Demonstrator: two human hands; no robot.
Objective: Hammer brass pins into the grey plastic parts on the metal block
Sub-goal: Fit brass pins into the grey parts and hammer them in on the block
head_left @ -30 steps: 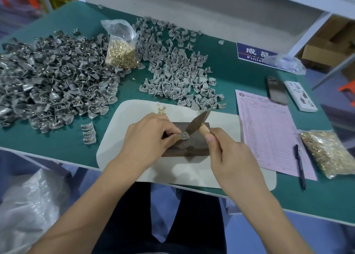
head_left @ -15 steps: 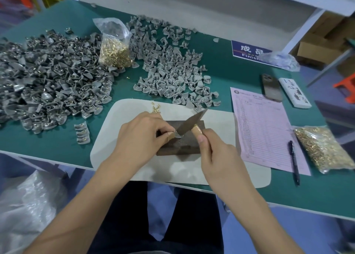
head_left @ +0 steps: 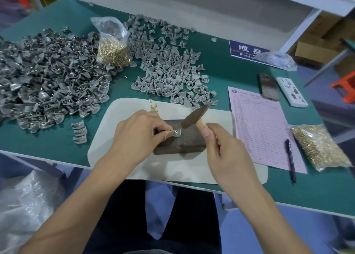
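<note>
Grey plastic, one small part (head_left: 176,133), lies on top of the dark metal block (head_left: 179,138), which rests on a pale mat (head_left: 123,138) at the near edge of the green tabletop (head_left: 48,144). The left hand (head_left: 137,134) pinches this part between thumb and forefinger, the fingers (head_left: 165,127) curled down onto the block's left half. A pin shows as a small glint in the part, just beyond the fingertips; how deep it sits cannot be told.

The right hand (head_left: 222,148) grips the wooden handle of a small hammer (head_left: 194,117), thumb laid along the handle and the other fingers wrapped round it. The hammer's dark head is tilted above the block, just to the right of the left fingertips and apart from the part.

Beyond the left hand's knuckles a few loose brass pins (head_left: 153,107) lie on the mat. Farther out, a light grey heap of parts (head_left: 169,69) spreads across the tabletop, with a darker heap (head_left: 48,76) to its left and a clear bag of pins (head_left: 112,46) between them. Right of the right hand lie a pink form (head_left: 265,126), a pen (head_left: 291,161) and a second bag of pins (head_left: 318,148).
</note>
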